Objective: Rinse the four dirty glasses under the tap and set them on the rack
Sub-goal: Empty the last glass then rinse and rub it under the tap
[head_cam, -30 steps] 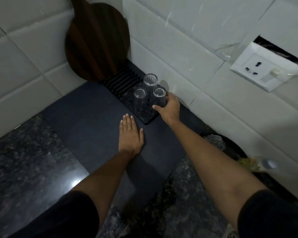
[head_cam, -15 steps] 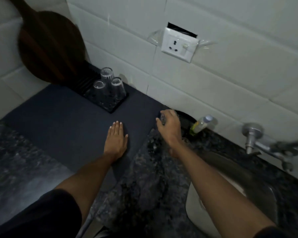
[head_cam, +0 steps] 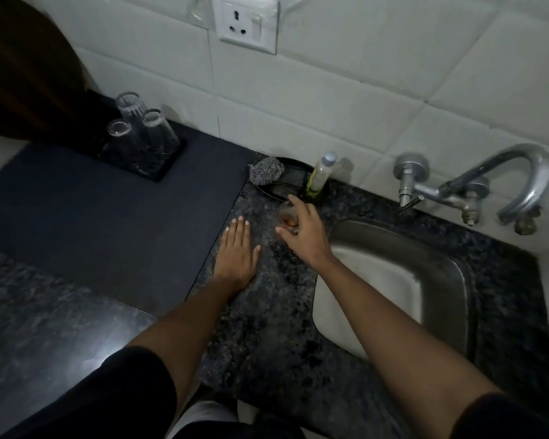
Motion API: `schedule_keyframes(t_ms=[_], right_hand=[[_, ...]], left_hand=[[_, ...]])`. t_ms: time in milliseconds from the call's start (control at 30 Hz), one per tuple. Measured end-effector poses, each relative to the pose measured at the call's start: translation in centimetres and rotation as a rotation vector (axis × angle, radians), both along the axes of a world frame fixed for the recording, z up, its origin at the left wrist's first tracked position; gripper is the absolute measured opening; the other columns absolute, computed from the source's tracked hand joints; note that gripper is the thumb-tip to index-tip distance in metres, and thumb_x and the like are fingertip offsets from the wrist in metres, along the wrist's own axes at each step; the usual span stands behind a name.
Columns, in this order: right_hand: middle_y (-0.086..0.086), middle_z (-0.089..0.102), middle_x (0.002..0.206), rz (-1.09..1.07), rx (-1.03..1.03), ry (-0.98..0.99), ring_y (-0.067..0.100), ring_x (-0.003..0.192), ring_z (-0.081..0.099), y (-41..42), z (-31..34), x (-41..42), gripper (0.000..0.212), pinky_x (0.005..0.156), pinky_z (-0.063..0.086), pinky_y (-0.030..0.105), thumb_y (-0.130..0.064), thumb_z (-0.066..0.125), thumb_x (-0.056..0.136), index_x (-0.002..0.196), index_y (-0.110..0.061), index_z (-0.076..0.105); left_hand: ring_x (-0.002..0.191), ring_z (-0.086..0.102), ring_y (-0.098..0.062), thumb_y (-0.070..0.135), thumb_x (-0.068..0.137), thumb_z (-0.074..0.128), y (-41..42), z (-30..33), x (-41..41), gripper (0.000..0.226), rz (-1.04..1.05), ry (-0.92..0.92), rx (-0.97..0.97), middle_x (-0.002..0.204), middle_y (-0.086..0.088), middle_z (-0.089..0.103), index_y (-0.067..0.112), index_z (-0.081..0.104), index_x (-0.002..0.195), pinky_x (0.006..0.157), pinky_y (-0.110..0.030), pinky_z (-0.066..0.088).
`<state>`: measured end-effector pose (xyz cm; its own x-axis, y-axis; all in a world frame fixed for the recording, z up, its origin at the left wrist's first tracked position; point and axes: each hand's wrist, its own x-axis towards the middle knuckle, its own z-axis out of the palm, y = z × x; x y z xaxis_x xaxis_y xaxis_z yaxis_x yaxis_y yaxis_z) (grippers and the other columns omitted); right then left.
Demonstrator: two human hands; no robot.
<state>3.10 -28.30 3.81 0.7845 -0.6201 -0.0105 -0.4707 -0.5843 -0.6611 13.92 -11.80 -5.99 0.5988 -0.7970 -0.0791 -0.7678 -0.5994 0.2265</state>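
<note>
Glass [head_cam: 288,216], the fourth and dirty one with an orange residue at its bottom, stood on the granite bench [head_cam: 267,312] directly under the right grip [head_cam: 301,231], whose spread fingers reached over its rim; whether they touched it cannot be told. Left of that grip, the left grip [head_cam: 237,251] lay flat and open on the bench. Three clear glasses [head_cam: 140,128] stood inverted on the black rack [head_cam: 159,166], well apart to the far left. The tap [head_cam: 501,182] stood to the far right, above the steel sink [head_cam: 425,264].

Soap bottle [head_cam: 320,175] and scrubber tray [head_cam: 293,182] crowd behind — sink [head_cam: 441,280] lies open rightward.
</note>
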Motion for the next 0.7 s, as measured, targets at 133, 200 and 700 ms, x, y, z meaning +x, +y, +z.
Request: schedule_keyframes(t_ms=[133,200,700], right_hand=[[0.009,0.058,0.136,-0.09,0.052,-0.084,0.021,0.123,0.058,0.5,0.2,-0.4,0.078,0.102,0.048,0.029,-0.026,0.087,0.085,0.153,-0.02,0.051],[0.007,0.06,0.136,-0.135,0.056,-0.115,0.019,0.123,0.058,0.6,0.2,-1.1,0.077,0.101,0.047,0.026,-0.027,0.089,0.083,0.151,-0.019,0.053],[0.0,0.072,0.106,-0.563,0.002,-0.275,0.017,0.096,0.069,-5.5,3.4,-18.3,0.066,0.084,0.055,0.028,-0.025,0.098,0.063,0.119,-0.014,0.065]], left_hand=[[0.157,0.012,-0.034,0.044,0.108,0.021,-0.2,0.0,-0.2,0.071,0.014,-0.038,-0.035,0.168,-0.024,0.015,-0.005,0.018,0.16,0.128,-0.047,0.012],[0.156,0.016,-0.036,0.042,0.107,0.024,-0.4,0.1,-0.5,0.07,0.026,-0.044,-0.02,0.167,-0.024,0.018,-0.006,0.02,0.159,0.128,-0.048,0.014],[0.149,0.033,-0.032,0.039,0.106,0.044,-15.0,10.8,-13.6,0.064,-0.246,0.276,-0.412,0.159,-0.019,0.039,0.003,0.032,0.157,0.123,-0.044,0.028]])
